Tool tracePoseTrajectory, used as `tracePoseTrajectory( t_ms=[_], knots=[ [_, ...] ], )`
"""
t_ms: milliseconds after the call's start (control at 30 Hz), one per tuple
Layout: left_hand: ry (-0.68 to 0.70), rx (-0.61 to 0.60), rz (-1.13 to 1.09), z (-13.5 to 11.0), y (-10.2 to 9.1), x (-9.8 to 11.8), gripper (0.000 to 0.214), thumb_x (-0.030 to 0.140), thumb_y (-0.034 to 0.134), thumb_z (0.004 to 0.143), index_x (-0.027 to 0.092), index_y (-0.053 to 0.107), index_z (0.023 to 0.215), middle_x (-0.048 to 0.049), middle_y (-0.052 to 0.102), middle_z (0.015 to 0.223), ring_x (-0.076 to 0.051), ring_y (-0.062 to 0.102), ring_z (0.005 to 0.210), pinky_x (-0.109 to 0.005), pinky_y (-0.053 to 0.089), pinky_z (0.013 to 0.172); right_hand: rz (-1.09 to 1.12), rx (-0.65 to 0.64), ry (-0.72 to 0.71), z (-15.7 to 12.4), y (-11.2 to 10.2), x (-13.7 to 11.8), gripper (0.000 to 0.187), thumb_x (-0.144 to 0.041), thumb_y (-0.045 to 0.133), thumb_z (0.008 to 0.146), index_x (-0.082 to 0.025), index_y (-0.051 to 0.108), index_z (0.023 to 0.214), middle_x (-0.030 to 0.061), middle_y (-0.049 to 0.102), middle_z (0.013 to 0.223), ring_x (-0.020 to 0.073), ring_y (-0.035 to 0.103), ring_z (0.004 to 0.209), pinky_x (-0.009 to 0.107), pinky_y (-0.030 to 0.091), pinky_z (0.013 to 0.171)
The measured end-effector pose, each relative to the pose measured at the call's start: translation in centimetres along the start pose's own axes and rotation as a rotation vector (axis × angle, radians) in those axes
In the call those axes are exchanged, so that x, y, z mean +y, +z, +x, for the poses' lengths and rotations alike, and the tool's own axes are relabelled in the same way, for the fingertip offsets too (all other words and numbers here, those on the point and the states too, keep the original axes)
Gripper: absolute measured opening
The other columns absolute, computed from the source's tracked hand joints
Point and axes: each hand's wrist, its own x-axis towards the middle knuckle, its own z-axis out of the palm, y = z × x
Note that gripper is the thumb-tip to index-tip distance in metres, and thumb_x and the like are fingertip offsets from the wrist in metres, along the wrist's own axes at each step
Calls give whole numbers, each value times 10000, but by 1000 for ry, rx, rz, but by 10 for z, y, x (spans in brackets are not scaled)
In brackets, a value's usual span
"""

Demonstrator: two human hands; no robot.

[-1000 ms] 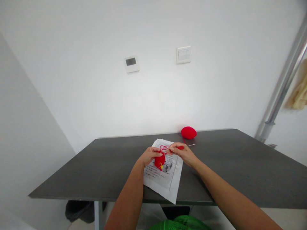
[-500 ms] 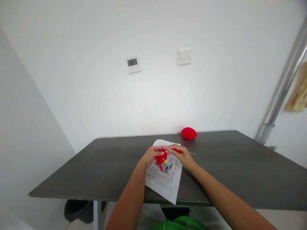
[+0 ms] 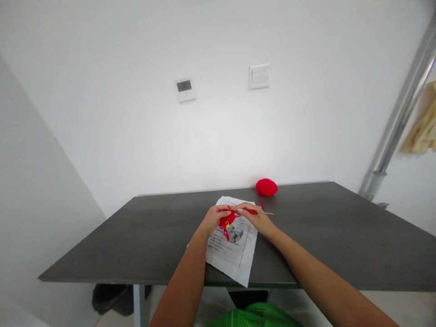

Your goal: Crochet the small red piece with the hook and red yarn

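Note:
My left hand (image 3: 214, 219) pinches a small piece of red crochet work (image 3: 227, 219) over the printed sheet. A yellow stitch marker (image 3: 227, 224) hangs on its lower part, with a red yarn tail (image 3: 226, 234) below. Closed around a crochet hook (image 3: 252, 211) with a red handle is my right hand (image 3: 255, 216); one metal end sticks out to the right. The hook's working end meets the crochet work between both hands, where fingers partly hide it. At the back of the table lies a red ball of yarn (image 3: 266, 187), its strand running toward my right hand.
The creased printed sheet (image 3: 235, 268) lies on the dark grey table (image 3: 323, 245) beneath my hands. Behind the table stands a white wall with a thermostat (image 3: 185, 90) and a light switch (image 3: 260, 76). A black bin bag (image 3: 112, 297) is below the left side.
The crochet work has tilted in my left hand, so it shows flatter and its marker hangs differently. Both hands stay close together, and the whole view has shifted slightly.

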Motion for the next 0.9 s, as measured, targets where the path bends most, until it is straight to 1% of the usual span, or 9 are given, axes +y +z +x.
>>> tracePoseTrajectory(
  t_ms=[100,267,433,600,767,900],
  knots=[
    [12,24,-39,1,-2,0,338,198,719,564,98,684,885,-84,685,765,-169,617,710,-298,427,761,31,-8,11,1,-2,2,247,-380,523,828,-190,678,847,43,663,808,195,600,817,315,461,767],
    [14,74,-26,3,-3,0,389,191,738,526,100,678,900,-73,681,741,-170,614,683,-293,432,717,47,0,7,1,-4,6,257,-389,525,825,-184,678,851,45,660,808,192,595,809,311,456,758],
    [23,73,-27,2,0,2,388,184,744,518,102,672,890,-51,667,718,-157,604,682,-281,430,714,78,8,13,2,-5,5,262,-391,529,824,-177,676,854,48,658,800,186,599,800,306,463,753],
    [61,100,34,3,-1,2,393,182,735,521,107,671,901,-20,633,687,-133,574,645,-265,417,689,103,-8,40,2,-8,6,273,-397,536,822,-170,678,876,61,666,846,185,605,819,316,479,765],
    [76,100,98,3,-4,1,364,182,713,535,119,678,892,-7,609,676,-116,540,617,-248,396,650,192,-66,57,2,-12,2,288,-418,542,814,-171,676,878,63,673,850,185,623,805,342,488,791],
    [84,86,155,3,-4,1,343,187,703,551,124,682,888,-1,596,663,-102,515,591,-231,379,615,276,-108,90,3,-15,-2,297,-440,556,798,-168,672,831,55,676,812,189,637,785,348,499,781]
  ],
)
